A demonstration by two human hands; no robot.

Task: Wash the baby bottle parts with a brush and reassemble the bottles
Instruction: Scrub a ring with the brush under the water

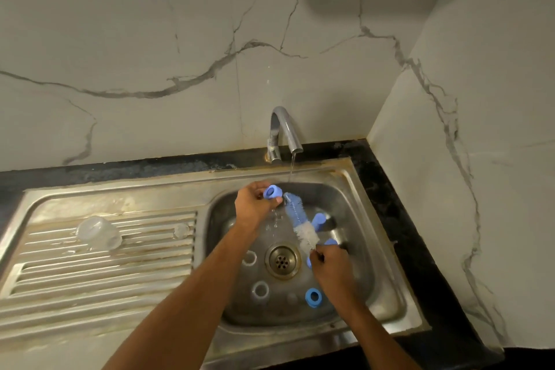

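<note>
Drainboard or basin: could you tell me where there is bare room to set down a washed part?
The ribbed drainboard is bare in front of the clear cap. The basin is crowded: rings and a blue collar surround the drain.

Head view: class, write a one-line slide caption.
Left hand holds a blue ring as right hand works the brush over the sink.

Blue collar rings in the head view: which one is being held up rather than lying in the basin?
The blue ring gripped by the left hand near the tap stream. The other blue ring lies loose on the sink floor, near the right forearm.
</note>
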